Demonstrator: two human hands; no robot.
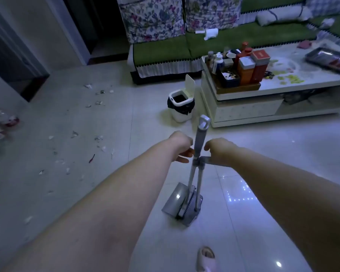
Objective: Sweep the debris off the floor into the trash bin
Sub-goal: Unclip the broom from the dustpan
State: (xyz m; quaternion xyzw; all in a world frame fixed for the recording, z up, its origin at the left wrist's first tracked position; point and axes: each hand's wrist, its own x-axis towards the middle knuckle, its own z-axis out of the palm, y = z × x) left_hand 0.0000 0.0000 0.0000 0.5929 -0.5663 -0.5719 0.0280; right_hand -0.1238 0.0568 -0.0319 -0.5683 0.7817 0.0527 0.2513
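A green sofa [214, 44] with floral cushions [153, 18] spans the 12 o'clock edge; a white pillow [283, 15] lies on it toward 1 o'clock. At 2 o'clock a pale table [312, 89] carries a wooden tray [238, 88] crowded with red and orange boxes [260, 63] and small bottles [217, 62], and a dark metal tray [330, 58] farther right. A pink slipper [205, 259] sits at 6 o'clock. A dark doorway [98, 26] opens at 11 o'clock.
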